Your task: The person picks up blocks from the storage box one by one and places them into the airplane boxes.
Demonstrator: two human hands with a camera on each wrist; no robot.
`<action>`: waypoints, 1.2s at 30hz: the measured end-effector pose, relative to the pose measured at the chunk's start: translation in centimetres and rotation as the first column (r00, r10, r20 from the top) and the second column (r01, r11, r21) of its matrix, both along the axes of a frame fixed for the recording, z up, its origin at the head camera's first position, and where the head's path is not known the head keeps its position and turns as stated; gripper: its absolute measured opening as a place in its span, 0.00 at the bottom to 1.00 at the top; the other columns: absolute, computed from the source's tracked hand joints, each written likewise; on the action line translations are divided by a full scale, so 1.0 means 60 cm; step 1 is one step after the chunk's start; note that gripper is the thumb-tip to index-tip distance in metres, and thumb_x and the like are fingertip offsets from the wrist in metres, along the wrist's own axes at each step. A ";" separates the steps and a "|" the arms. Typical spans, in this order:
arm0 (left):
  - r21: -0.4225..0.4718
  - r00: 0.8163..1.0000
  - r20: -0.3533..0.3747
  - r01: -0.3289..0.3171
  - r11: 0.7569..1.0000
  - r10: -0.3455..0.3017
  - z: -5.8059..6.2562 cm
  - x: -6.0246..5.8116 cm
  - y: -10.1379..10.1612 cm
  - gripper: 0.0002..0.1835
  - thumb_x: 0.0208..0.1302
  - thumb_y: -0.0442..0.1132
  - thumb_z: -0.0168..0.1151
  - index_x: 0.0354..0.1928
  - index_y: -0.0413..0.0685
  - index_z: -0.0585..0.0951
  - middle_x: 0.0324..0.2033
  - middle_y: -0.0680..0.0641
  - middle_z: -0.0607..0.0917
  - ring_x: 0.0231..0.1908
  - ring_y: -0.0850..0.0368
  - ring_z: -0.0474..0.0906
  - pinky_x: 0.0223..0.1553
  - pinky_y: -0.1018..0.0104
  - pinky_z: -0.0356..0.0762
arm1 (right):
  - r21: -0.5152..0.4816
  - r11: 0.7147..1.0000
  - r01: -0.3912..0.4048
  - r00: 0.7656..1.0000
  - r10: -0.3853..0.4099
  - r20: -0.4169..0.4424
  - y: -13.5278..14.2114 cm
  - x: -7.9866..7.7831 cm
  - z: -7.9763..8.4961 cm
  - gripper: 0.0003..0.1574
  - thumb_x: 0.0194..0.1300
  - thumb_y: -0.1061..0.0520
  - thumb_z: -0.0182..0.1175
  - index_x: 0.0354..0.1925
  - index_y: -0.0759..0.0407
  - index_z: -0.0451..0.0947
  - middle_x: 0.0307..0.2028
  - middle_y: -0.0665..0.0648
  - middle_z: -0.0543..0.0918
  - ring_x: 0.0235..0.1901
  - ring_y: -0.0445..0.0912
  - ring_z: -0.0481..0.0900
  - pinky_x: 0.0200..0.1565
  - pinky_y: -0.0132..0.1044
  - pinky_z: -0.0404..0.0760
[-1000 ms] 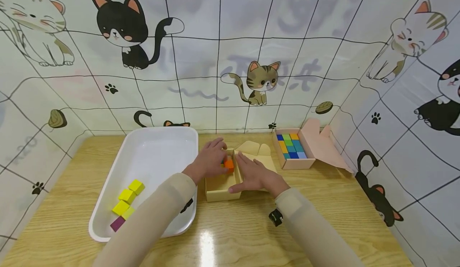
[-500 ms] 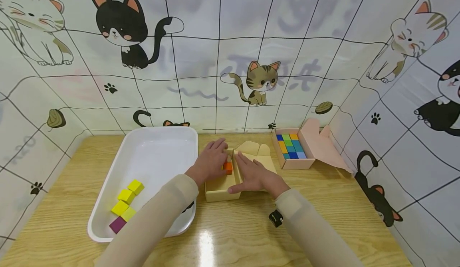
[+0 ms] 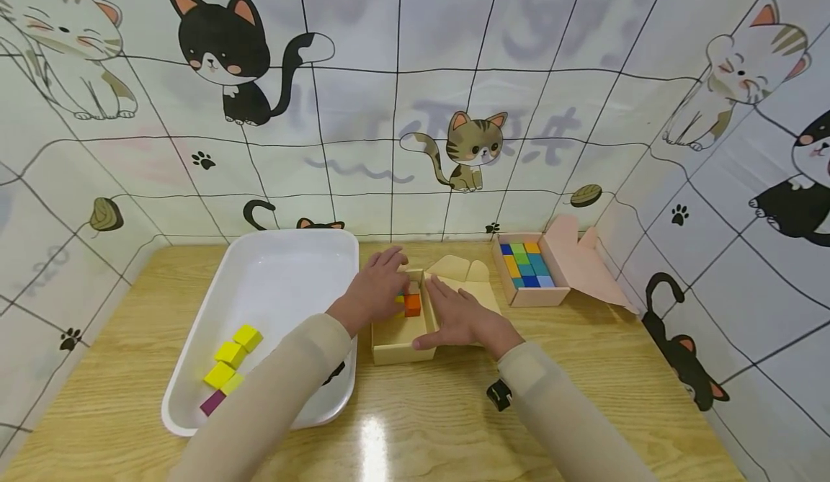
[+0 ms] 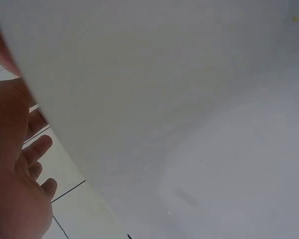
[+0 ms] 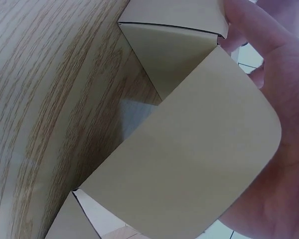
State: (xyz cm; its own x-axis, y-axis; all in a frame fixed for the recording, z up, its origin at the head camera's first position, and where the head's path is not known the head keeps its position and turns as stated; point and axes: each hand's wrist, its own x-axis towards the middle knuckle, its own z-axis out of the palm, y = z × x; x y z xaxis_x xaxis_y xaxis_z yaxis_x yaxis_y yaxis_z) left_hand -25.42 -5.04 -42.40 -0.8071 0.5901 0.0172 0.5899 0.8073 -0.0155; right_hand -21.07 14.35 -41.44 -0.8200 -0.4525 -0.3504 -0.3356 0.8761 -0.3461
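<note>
Orange block in the box, a hand at each side

What could go wrong from here is mostly a matter of crowding. The block stands inside the box, with bare floor on its near side, so a careless nudge from the left hand could push it askew or out of line. Bits of yellow and blue show between block and hand, probably other blocks; the hand hides how they sit, and a gap or a tilt there could go unnoticed. The box looks like thin card, so too hard a press from the right hand might bow the wall or slide the whole box across the desk. The left sleeve crosses above the tray and could brush the yellow blocks or the purple block if it dropped.

The left hand reaches over the box's left wall, fingers partly bent and slightly parted. Whether it pinches a block or only touches one, I cannot tell; the left wrist view shows no block in its grasp. The right hand is spread, fingers straight and thumb held apart, lying along the lid side of the box and gripping nothing.
</note>
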 end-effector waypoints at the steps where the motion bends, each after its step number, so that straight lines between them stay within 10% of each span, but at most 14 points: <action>1: 0.015 1.000 0.005 -0.004 1.000 0.004 0.005 0.000 -0.005 0.13 0.57 0.52 0.69 0.39 0.55 0.85 0.66 0.48 0.69 0.76 0.48 0.48 0.75 0.50 0.52 | -0.001 1.000 0.001 1.000 -0.001 0.001 0.000 0.000 0.000 0.73 0.55 0.26 0.61 0.77 0.60 0.34 0.78 0.59 0.39 0.79 0.51 0.38 0.76 0.58 0.44; 10: 0.138 0.998 -0.027 -0.051 0.989 0.055 0.048 -0.004 -0.069 0.12 0.57 0.46 0.70 0.42 0.52 0.83 0.65 0.44 0.70 0.75 0.44 0.50 0.74 0.46 0.54 | -0.018 1.000 0.017 1.000 -0.017 -0.002 0.002 0.000 -0.004 0.73 0.54 0.26 0.62 0.77 0.60 0.35 0.78 0.59 0.39 0.78 0.52 0.39 0.76 0.57 0.44; 22: 0.072 0.987 -0.056 -0.148 0.986 0.152 0.091 0.013 -0.217 0.12 0.56 0.43 0.71 0.42 0.50 0.83 0.65 0.39 0.70 0.73 0.38 0.52 0.70 0.39 0.57 | -0.027 1.000 0.005 1.000 -0.005 0.001 0.003 0.001 -0.008 0.74 0.54 0.26 0.62 0.77 0.60 0.34 0.78 0.59 0.38 0.79 0.52 0.38 0.76 0.56 0.43; 36: 0.005 0.987 -0.106 -0.123 0.992 0.123 0.073 0.076 -0.365 0.12 0.47 0.39 0.76 0.34 0.55 0.84 0.58 0.37 0.76 0.68 0.34 0.58 0.65 0.32 0.61 | -0.045 0.999 -0.009 1.000 0.009 -0.009 0.002 0.001 -0.003 0.74 0.55 0.26 0.62 0.77 0.62 0.35 0.78 0.61 0.38 0.78 0.54 0.39 0.76 0.57 0.44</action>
